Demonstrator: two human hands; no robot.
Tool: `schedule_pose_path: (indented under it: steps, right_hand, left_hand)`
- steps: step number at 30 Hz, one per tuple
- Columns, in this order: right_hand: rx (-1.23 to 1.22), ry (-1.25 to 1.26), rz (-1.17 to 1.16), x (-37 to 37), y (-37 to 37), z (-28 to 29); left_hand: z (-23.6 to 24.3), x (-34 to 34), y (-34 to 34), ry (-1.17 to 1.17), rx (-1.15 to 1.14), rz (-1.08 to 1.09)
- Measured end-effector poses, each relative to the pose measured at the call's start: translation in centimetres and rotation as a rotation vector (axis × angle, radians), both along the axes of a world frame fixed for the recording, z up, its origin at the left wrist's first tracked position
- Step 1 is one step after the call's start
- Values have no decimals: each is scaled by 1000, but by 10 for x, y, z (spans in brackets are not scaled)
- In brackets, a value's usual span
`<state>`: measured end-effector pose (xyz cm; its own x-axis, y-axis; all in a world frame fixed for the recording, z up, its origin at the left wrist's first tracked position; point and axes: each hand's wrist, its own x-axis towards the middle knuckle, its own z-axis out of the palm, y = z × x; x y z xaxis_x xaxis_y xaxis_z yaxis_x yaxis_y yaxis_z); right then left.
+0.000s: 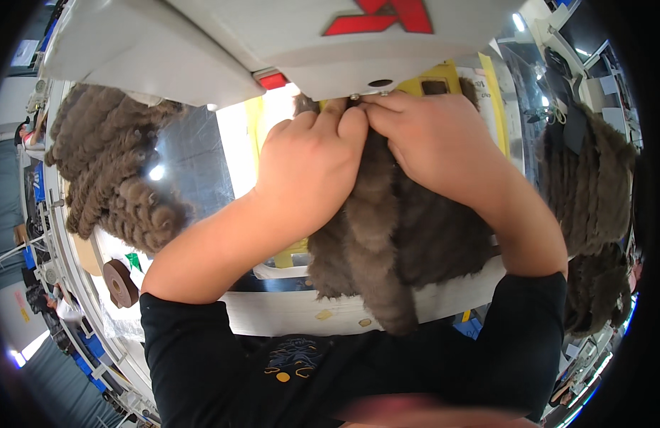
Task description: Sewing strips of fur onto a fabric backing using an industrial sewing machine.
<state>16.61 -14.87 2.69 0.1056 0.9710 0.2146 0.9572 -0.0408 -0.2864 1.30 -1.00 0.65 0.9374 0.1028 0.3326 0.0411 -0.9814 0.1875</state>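
At the white machine head (201, 50) with red markings, my left hand (308, 153) and my right hand (433, 143) are close together, fingers curled and pinched on the top edge of brown fur (380, 228). The fur hangs toward me over the bed, with a long narrow strip lying over a darker, wider piece. My fingertips are partly hidden at the machine's lower edge, and the exact point of contact is small to see. Yellow tape (495, 100) runs along the bed beside the work.
Fur piles lie at the left (116, 157) and right (586, 185). A brown tape roll (119, 282) sits at lower left. A clear panel (522, 114) stands right of the machine. Other people (66, 303) sit at benches along the far left.
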Motion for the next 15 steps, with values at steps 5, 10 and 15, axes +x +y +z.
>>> schedule_pose_path:
  steps: [5, 10, 15]
  right_hand:
    - [51, 8, 32, 4, -2, -2]
    - [35, -9, 47, 7, -2, -1]
    - [-7, -15, 13, 4, 0, 4]
  left_hand:
    - [-1, 2, -1, 49, 55, -3]
    - [-1, 5, -2, 77, 28, -1]
    - [-1, 4, 1, 81, 12, -5]
